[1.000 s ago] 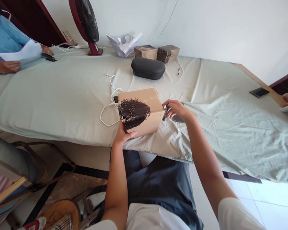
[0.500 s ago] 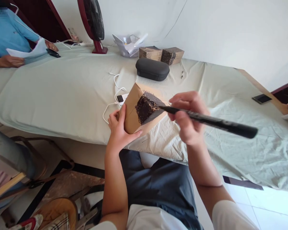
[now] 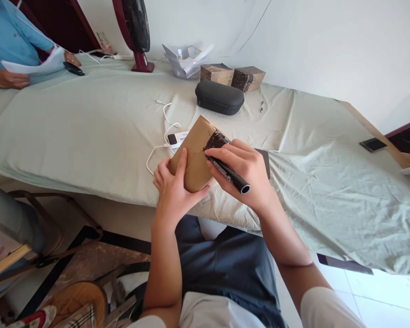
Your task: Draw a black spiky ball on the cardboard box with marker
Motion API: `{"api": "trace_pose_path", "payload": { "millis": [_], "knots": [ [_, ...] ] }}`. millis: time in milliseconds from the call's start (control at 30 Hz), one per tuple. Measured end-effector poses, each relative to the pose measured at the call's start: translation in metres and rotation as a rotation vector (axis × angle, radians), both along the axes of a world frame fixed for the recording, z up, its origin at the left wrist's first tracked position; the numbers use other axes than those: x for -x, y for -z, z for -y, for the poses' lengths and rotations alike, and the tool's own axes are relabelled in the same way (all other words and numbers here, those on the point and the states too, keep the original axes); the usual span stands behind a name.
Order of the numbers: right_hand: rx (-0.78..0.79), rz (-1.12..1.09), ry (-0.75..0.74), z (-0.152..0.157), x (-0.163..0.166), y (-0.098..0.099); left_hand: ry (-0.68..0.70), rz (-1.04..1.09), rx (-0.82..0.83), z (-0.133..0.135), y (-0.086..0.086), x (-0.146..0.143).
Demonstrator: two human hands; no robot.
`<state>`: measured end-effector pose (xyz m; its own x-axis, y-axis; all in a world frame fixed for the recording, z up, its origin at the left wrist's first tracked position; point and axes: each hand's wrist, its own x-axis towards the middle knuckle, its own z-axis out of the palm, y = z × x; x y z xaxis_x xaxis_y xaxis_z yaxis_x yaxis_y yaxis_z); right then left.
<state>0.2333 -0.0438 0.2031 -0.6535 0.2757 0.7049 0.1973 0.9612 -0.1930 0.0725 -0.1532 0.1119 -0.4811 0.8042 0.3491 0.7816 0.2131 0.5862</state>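
My left hand (image 3: 174,187) grips the near-left side of a brown cardboard box (image 3: 196,164), thumb along its lower edge and fingers on its left face. The box is tilted above the cloth at the table's front edge. A dense black scribbled patch (image 3: 216,140) covers part of its right side. My right hand (image 3: 246,168) is closed around a black marker pen (image 3: 230,175), its rear end pointing toward me. The pen's tip is hidden behind my fingers, close against the scribbled patch.
Beyond the box lie a black hard case (image 3: 219,97), two scribbled cardboard boxes (image 3: 249,78), a plastic basket (image 3: 182,68) with papers and a fan (image 3: 140,59). A white power strip (image 3: 178,138) with cables sits left. A phone (image 3: 372,145) lies right. Another person (image 3: 13,45) holds papers.
My right hand has swung the marker from pointing right to pointing toward me and brought it onto the box. The box has turned, so its plain face shows more.
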Motion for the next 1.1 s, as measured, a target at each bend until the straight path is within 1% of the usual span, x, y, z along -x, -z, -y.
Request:
{"api": "trace_pose_path", "payload": {
  "millis": [200, 333, 567, 767, 933, 1100],
  "knots": [
    [-0.011, -0.013, -0.026, 0.002, 0.001, 0.000, 0.006, 0.048, -0.009, 0.000, 0.003, 0.004],
    [0.039, -0.077, -0.050, 0.006, -0.001, 0.004, 0.015, 0.060, -0.026, 0.002, 0.003, 0.006],
    [0.099, -0.245, -0.123, 0.009, -0.004, 0.019, 0.045, 0.117, -0.039, 0.008, 0.002, 0.009],
    [0.049, -0.386, -0.202, 0.010, 0.004, 0.031, 0.076, 0.147, -0.051, 0.010, 0.005, 0.016],
    [0.049, -0.393, -0.255, 0.016, 0.012, 0.045, 0.041, 0.193, -0.039, 0.012, 0.004, 0.019],
    [0.026, -0.484, -0.273, 0.018, 0.018, 0.055, 0.056, 0.210, -0.031, 0.014, 0.003, 0.021]
  ]
}}
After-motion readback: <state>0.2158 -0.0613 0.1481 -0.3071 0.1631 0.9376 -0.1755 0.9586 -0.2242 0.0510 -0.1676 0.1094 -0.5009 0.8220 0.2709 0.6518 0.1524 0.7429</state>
